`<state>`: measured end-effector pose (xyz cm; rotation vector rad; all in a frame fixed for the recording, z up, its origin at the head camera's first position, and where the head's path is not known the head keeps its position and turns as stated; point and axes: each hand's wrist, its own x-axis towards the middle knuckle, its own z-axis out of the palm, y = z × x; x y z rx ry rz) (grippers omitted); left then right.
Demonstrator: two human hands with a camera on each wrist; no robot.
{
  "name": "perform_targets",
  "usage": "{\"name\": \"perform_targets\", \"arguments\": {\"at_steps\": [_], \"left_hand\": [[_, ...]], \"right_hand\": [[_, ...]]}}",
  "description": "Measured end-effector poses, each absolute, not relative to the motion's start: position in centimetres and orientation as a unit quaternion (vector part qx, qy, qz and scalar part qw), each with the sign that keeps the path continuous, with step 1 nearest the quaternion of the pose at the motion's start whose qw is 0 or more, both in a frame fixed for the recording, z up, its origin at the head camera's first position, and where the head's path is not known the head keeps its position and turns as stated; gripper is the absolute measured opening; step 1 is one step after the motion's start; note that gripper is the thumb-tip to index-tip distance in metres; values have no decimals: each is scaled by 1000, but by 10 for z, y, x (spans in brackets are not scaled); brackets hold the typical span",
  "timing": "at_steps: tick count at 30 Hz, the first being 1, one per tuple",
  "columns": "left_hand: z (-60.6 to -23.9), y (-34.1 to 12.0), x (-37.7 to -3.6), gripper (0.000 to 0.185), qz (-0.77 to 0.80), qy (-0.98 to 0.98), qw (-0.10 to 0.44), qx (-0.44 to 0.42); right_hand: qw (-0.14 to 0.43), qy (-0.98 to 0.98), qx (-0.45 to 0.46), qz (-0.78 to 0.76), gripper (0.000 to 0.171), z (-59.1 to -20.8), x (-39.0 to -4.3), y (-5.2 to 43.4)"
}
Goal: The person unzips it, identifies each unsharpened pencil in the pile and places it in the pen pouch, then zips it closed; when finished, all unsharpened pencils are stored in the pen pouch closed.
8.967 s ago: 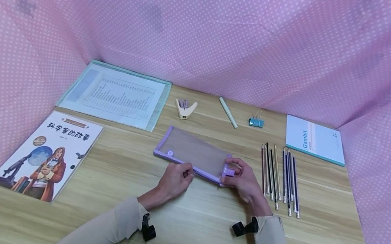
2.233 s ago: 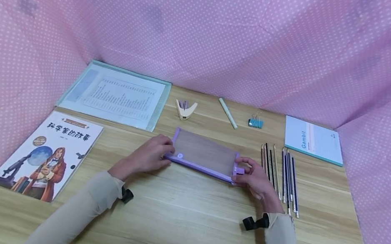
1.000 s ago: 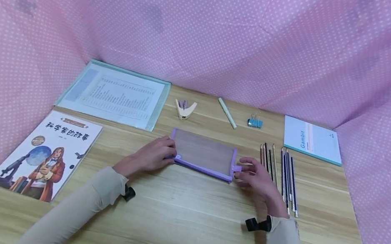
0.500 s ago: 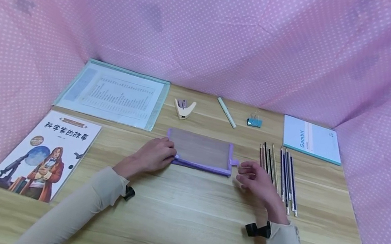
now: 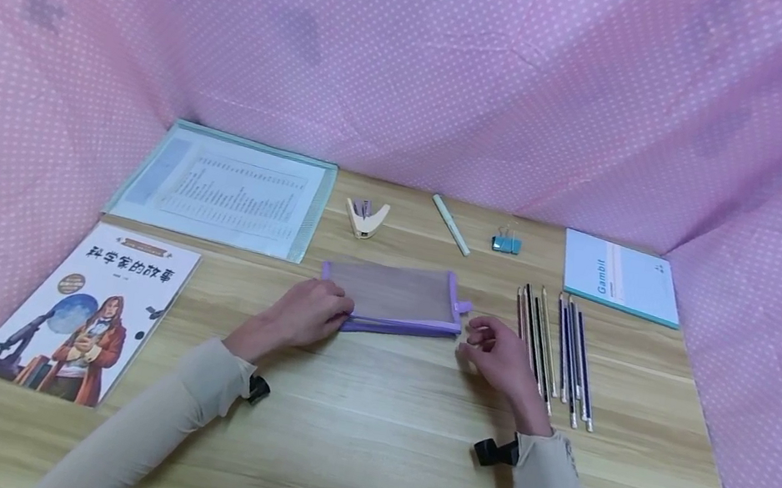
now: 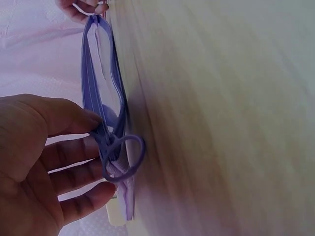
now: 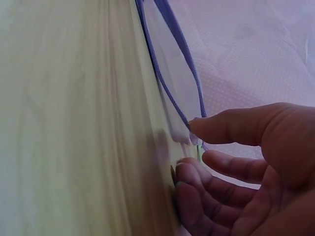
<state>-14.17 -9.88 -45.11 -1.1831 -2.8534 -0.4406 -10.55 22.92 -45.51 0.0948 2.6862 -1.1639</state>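
A purple-edged mesh zip pouch point(image 5: 395, 291) lies flat at the middle of the table in the head view, its zip edge towards me. My left hand point(image 5: 308, 312) pinches its left end between thumb and fingers. Beside those fingers in the left wrist view hangs the purple ring of the zip pull point(image 6: 143, 147); the two zip bands point(image 6: 88, 81) stand apart, so the mouth gapes. Close to the pouch's right corner is my right hand point(image 5: 499, 357), fingers loosely curled with nothing between them. Whether its thumb point(image 7: 226, 125) touches the corner, I cannot tell.
Several pencils point(image 5: 539, 342) lie right of my right hand. Along the back are a document folder point(image 5: 217, 188), staple remover point(image 5: 366, 222), capped pen point(image 5: 450, 225), binder clip point(image 5: 506, 244) and notebook point(image 5: 622, 274). A picture book point(image 5: 88, 313) lies left.
My left hand has gone from the zip edge to the pouch's left end. My right hand has let go of the right end. That end has swung away from me, and the mouth has parted.
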Motion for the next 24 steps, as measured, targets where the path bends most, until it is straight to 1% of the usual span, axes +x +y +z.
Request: {"name": "perform_targets", "arguments": {"at_steps": [3,7,16,24], "left_hand": [[-450,-97,-140,8,-154,-915,-6,-372],[-448,-95,-138,7,-160,-918,-21,-362],[-444,-89,-132,9,-193,-918,-15,-345],[-440,-84,-125,18,-210,-926,-21,-313]], "right_hand": [[100,914,35,-391,34,-456,-108,227],[107,911,41,-396,32,-457,-111,224],[120,904,57,-407,31,-456,-112,226],[121,902,53,-412,33,-452,-111,227]]}}
